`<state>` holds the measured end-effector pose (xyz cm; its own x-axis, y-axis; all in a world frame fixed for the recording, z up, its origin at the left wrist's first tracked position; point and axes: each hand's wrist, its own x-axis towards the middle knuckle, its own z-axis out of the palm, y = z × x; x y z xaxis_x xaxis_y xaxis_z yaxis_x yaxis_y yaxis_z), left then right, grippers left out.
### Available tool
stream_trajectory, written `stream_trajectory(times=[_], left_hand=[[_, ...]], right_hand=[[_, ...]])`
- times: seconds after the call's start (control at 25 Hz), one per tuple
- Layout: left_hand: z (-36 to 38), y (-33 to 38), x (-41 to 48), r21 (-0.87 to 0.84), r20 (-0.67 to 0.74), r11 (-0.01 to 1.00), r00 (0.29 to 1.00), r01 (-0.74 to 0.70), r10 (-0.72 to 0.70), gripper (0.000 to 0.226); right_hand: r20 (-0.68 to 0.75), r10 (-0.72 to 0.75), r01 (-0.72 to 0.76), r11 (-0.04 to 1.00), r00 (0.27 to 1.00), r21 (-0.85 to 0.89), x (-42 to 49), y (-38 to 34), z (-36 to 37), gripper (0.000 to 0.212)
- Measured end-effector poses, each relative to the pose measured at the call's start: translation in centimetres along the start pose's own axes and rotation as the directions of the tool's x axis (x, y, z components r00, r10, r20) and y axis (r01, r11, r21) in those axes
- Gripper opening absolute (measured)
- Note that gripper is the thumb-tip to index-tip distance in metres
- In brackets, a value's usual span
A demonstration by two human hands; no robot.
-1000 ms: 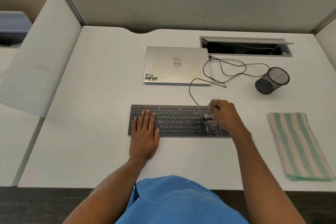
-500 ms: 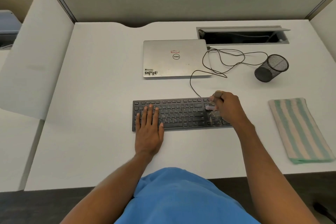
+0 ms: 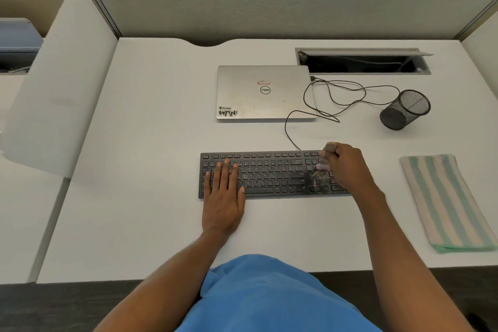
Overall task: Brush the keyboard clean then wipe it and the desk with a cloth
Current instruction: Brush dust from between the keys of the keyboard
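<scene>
**Two hands on the keyboard, brush at its right end**

The flat black keyboard (image 3: 269, 175) lies near the front middle of the white desk (image 3: 134, 143), its long axis running left to right. The left hand (image 3: 223, 197) rests flat on the keyboard's left end, fingers straight and slightly spread, holding nothing; it seems to steady the board. The right hand (image 3: 347, 167) is curled round a small brush (image 3: 329, 149) with a grey handle. Its pale bristles touch the keys at the right end, where a patch of light dust shows.

From the brush, nearly all of the keyboard stretches away to the left. A further stroke would likely run along that long axis toward the left hand, or sweep the dust off the near edge. The folded cloth (image 3: 444, 202), striped green and cream, lies on the desk to the right of the keyboard and apart from it, its length running near to far. The right hand is much the nearer to it. Brushing looks to be the step in hand, and wiping is not yet begun. Farther back sit a closed silver laptop (image 3: 265, 91) and a tipped black mesh cup (image 3: 405, 109).
</scene>
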<state>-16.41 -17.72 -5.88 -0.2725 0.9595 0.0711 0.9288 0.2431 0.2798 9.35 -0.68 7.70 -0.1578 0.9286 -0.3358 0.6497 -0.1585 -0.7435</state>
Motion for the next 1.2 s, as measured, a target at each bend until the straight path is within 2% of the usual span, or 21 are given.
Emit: stream_trajectory(times=[0.2,0.32,0.48,0.68,0.88,1.08,1.2], left_hand=[[-0.1,0.1,0.0,0.006,0.009,1.0,1.0,-0.002,0.002,0.063],[-0.1,0.1,0.0,0.012,0.012,1.0,1.0,-0.001,0.001,0.063],[-0.1,0.0,0.1,0.015,0.009,1.0,1.0,-0.001,0.001,0.063],[-0.1,0.1,0.2,0.025,0.017,1.0,1.0,-0.002,0.001,0.063],[0.0,0.0,0.2,0.032,0.019,0.999,1.0,-0.005,0.004,0.063],[0.1,0.0,0.2,0.028,0.018,1.0,1.0,-0.008,0.007,0.063],[0.0,-0.1,0.2,0.031,0.012,1.0,1.0,-0.007,0.007,0.063]], right_hand=[[-0.021,-0.013,0.014,1.0,1.0,0.015,-0.1,-0.4,0.1,0.022],[-0.033,0.016,-0.013,0.995,0.999,0.096,0.5,0.2,0.0,0.015],[0.014,-0.019,0.018,0.999,1.0,0.047,0.5,0.1,0.0,0.018],[-0.05,-0.013,0.018,0.996,0.999,0.09,0.9,0.6,-0.9,0.016],[0.041,-0.087,0.087,0.996,0.995,-0.011,0.7,-0.3,0.2,0.023],[-0.011,0.001,0.0,0.997,1.0,0.079,1.3,0.2,-0.6,0.021],[0.047,-0.05,0.045,0.993,0.998,0.111,1.0,-0.7,0.2,0.023]])
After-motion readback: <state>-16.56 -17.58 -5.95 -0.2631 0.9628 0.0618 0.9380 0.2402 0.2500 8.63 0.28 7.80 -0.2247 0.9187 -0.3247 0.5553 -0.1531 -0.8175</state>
